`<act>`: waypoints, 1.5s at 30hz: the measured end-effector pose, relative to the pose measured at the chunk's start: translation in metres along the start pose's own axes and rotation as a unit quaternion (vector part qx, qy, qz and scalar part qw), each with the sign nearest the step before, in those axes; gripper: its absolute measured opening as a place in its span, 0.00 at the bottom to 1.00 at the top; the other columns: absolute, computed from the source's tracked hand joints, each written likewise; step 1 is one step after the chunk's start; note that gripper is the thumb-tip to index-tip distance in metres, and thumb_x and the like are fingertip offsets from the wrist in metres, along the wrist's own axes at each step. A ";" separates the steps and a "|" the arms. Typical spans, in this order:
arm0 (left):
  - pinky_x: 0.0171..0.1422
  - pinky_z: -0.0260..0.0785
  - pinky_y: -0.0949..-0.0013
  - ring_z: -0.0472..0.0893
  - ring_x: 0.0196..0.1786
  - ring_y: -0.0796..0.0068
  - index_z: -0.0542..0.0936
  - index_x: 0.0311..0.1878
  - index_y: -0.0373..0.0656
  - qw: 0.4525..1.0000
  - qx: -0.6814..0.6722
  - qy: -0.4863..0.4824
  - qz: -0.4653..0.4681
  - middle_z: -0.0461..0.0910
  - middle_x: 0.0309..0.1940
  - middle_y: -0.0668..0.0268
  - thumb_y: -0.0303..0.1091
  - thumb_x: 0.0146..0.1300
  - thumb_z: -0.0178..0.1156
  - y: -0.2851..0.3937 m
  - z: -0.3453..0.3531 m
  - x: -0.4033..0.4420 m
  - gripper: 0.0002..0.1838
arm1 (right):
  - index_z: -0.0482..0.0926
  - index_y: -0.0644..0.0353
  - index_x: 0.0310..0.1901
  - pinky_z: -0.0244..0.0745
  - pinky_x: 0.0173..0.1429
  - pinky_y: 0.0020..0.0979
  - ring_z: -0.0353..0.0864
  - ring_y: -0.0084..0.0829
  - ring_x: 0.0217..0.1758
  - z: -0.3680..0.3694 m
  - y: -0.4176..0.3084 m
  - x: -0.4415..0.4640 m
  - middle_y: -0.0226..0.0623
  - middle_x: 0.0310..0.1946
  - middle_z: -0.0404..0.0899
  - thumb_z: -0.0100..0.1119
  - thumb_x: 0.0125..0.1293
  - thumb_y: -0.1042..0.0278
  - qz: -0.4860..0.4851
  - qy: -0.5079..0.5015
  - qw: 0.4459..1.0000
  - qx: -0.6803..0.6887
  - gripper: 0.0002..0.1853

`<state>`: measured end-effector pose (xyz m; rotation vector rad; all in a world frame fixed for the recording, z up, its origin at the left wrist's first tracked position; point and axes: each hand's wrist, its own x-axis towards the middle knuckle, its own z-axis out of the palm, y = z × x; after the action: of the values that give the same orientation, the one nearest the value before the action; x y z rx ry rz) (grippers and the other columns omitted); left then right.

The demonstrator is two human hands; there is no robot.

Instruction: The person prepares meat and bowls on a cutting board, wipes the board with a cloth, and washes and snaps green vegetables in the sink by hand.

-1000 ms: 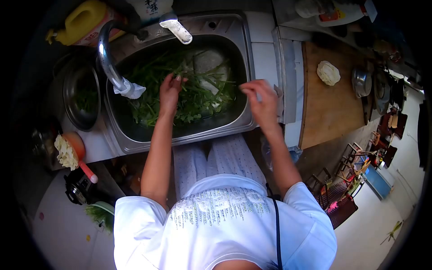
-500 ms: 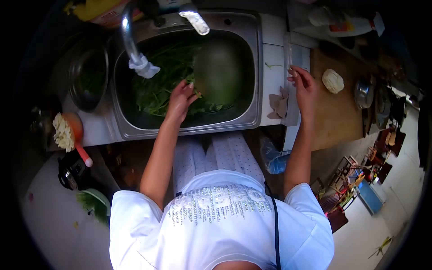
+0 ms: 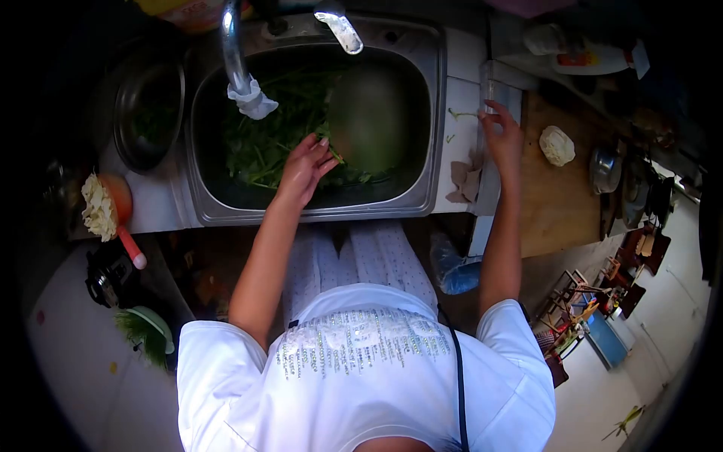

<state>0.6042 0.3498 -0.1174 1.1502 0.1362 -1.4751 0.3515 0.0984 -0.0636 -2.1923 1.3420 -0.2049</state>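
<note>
My left hand (image 3: 303, 172) is over the sink (image 3: 438, 135), fingers closed round a leafy green stem (image 3: 336, 153). Below and beyond it, a mass of leafy greens (image 3: 260, 154) lies in the basin. A blurred pale-green round patch covers the basin's right part, so I cannot make out what is there. To the right of the sink, my right hand (image 3: 503, 139) is raised with thumb and fingers pinched together. A thin green sprig (image 3: 463, 114) reaches its fingertips. A smaller green scrap (image 3: 450, 138) lies on the white counter close by.
The faucet (image 3: 235, 60), its spout wrapped in white, hangs over the basin. A dark bowl (image 3: 147, 124) with greens stands left; an orange-handled scoop (image 3: 124, 203) holds pale pieces. Right, a wooden board (image 3: 553, 211) bears a cream-coloured lump (image 3: 557, 145) and metal lid (image 3: 605, 169).
The view has shifted slightly. A second green scrap now shows on the counter, and the sprig there now meets my right fingertips. My left hand stays over the greens, its fingers slightly changed.
</note>
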 end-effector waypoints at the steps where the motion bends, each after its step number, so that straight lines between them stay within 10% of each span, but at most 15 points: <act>1: 0.60 0.68 0.67 0.75 0.55 0.69 0.68 0.56 0.37 1.000 -0.011 -0.004 0.002 0.75 0.51 0.59 0.31 0.68 0.47 -0.001 0.000 0.001 0.16 | 0.76 0.53 0.50 0.67 0.53 0.39 0.73 0.43 0.48 -0.003 -0.002 0.000 0.41 0.43 0.78 0.57 0.57 0.72 0.029 0.027 0.999 -0.005 0.17; 3: 0.59 0.69 0.68 0.76 0.54 0.70 0.68 0.56 0.37 1.000 -0.019 -0.001 0.011 0.75 0.50 0.60 0.31 0.68 0.48 0.001 0.001 0.004 0.16 | 0.77 0.54 0.49 0.67 0.54 0.38 0.73 0.43 0.48 -0.004 -0.019 0.001 0.40 0.41 0.78 0.57 0.58 0.71 0.052 0.052 0.997 -0.003 0.16; 5: 0.58 0.69 0.69 0.77 0.51 0.72 0.68 0.55 0.38 0.999 -0.022 -0.027 0.015 0.76 0.48 0.63 0.29 0.67 0.50 0.000 0.006 0.006 0.15 | 0.78 0.56 0.47 0.70 0.50 0.36 0.76 0.40 0.43 0.005 -0.047 -0.006 0.37 0.33 0.79 0.56 0.58 0.71 -0.173 0.124 0.976 -0.041 0.14; 9: 0.54 0.70 0.74 0.76 0.49 0.77 0.68 0.55 0.41 1.000 0.010 -0.004 0.019 0.76 0.46 0.66 0.29 0.64 0.54 -0.006 0.016 0.021 0.16 | 0.76 0.60 0.48 0.74 0.44 0.34 0.79 0.37 0.43 0.073 -0.082 -0.024 0.43 0.46 0.77 0.55 0.61 0.68 -0.062 -0.183 0.946 0.260 0.14; 10: 0.51 0.70 0.74 0.77 0.48 0.78 0.71 0.53 0.42 1.000 0.016 -0.003 0.011 0.78 0.44 0.68 0.29 0.62 0.56 -0.008 0.019 0.024 0.16 | 0.72 0.61 0.53 0.74 0.45 0.34 0.78 0.36 0.43 0.106 -0.075 -0.023 0.43 0.44 0.77 0.54 0.63 0.66 -0.219 -0.133 0.955 0.149 0.17; 13: 0.47 0.70 0.73 0.79 0.44 0.77 0.75 0.48 0.41 0.973 0.208 0.009 0.103 0.79 0.39 0.70 0.30 0.61 0.57 -0.035 0.010 0.057 0.12 | 0.70 0.62 0.53 0.71 0.52 0.34 0.75 0.37 0.49 0.161 -0.078 -0.009 0.44 0.48 0.73 0.52 0.63 0.66 -0.186 -0.156 0.960 0.142 0.17; 16: 0.44 0.71 0.66 0.81 0.40 0.67 0.78 0.42 0.40 0.874 0.429 0.112 0.201 0.81 0.37 0.63 0.36 0.59 0.56 -0.018 0.023 0.095 0.12 | 0.70 0.63 0.52 0.71 0.52 0.34 0.74 0.34 0.48 0.261 -0.013 0.019 0.43 0.47 0.73 0.49 0.65 0.66 -0.278 0.069 0.950 0.125 0.16; 21: 0.43 0.72 0.60 0.80 0.38 0.58 0.80 0.41 0.41 0.696 0.666 0.146 0.224 0.81 0.34 0.57 0.39 0.57 0.54 -0.029 0.004 0.203 0.14 | 0.70 0.62 0.54 0.68 0.58 0.37 0.73 0.39 0.52 0.269 0.048 0.066 0.44 0.51 0.73 0.50 0.65 0.62 -0.159 -0.043 0.985 -0.049 0.19; 24: 0.41 0.73 0.54 0.80 0.37 0.53 0.76 0.47 0.43 0.463 0.640 0.017 0.613 0.80 0.38 0.54 0.39 0.58 0.52 -0.079 -0.021 0.270 0.16 | 0.71 0.60 0.54 0.69 0.58 0.36 0.71 0.40 0.56 0.255 0.029 0.040 0.46 0.53 0.71 0.48 0.66 0.62 -0.218 0.124 0.968 -0.028 0.17; 28: 0.35 0.75 0.59 0.81 0.27 0.62 0.79 0.41 0.38 0.576 0.730 0.006 0.368 0.80 0.29 0.54 0.34 0.57 0.54 -0.006 0.006 0.202 0.13 | 0.73 0.52 0.52 0.75 0.47 0.43 0.75 0.46 0.51 0.162 -0.063 0.006 0.48 0.43 0.77 0.53 0.62 0.61 0.138 -0.110 0.984 0.036 0.17; 29: 0.35 0.75 0.59 0.81 0.27 0.62 0.79 0.41 0.38 0.574 0.732 0.008 0.367 0.80 0.29 0.54 0.34 0.57 0.54 0.001 0.008 0.196 0.13 | 0.73 0.52 0.52 0.75 0.47 0.43 0.75 0.46 0.51 0.177 -0.055 -0.002 0.48 0.43 0.77 0.53 0.62 0.61 0.137 -0.111 0.984 0.039 0.17; 31: 0.34 0.75 0.64 0.81 0.26 0.68 0.78 0.43 0.36 0.868 0.445 0.012 0.220 0.80 0.26 0.56 0.29 0.58 0.55 0.011 0.016 0.166 0.11 | 0.75 0.52 0.49 0.75 0.45 0.45 0.79 0.48 0.43 0.208 -0.042 -0.018 0.49 0.36 0.79 0.51 0.61 0.64 -0.049 -0.020 0.991 -0.123 0.14; 34: 0.31 0.74 0.70 0.80 0.27 0.73 0.74 0.49 0.35 0.940 0.315 0.002 0.133 0.78 0.25 0.61 0.26 0.61 0.54 0.013 0.008 0.112 0.13 | 0.77 0.55 0.43 0.74 0.46 0.47 0.80 0.48 0.42 0.214 -0.051 -0.006 0.49 0.38 0.79 0.51 0.59 0.67 -0.033 -0.168 0.976 -0.134 0.11; 37: 0.28 0.73 0.74 0.79 0.30 0.76 0.69 0.56 0.36 0.956 0.227 0.061 0.175 0.77 0.29 0.64 0.28 0.64 0.53 0.026 -0.013 0.064 0.17 | 0.77 0.55 0.44 0.73 0.47 0.49 0.79 0.48 0.44 0.210 -0.052 0.018 0.49 0.39 0.79 0.49 0.59 0.68 0.158 -0.219 0.951 -0.148 0.12; 45: 0.27 0.66 0.82 0.71 0.25 0.86 0.70 0.53 0.41 0.774 0.303 0.337 0.443 0.75 0.31 0.69 0.35 0.67 0.52 0.130 -0.059 -0.045 0.14 | 0.74 0.64 0.46 0.74 0.45 0.37 0.80 0.39 0.45 0.207 -0.035 0.005 0.49 0.39 0.80 0.46 0.66 0.62 -0.025 -0.173 0.984 -0.012 0.15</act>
<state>0.7341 0.3818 -0.0496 1.8804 -0.3913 -0.1865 0.4645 0.1845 -0.2187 -2.1588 1.1015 0.1698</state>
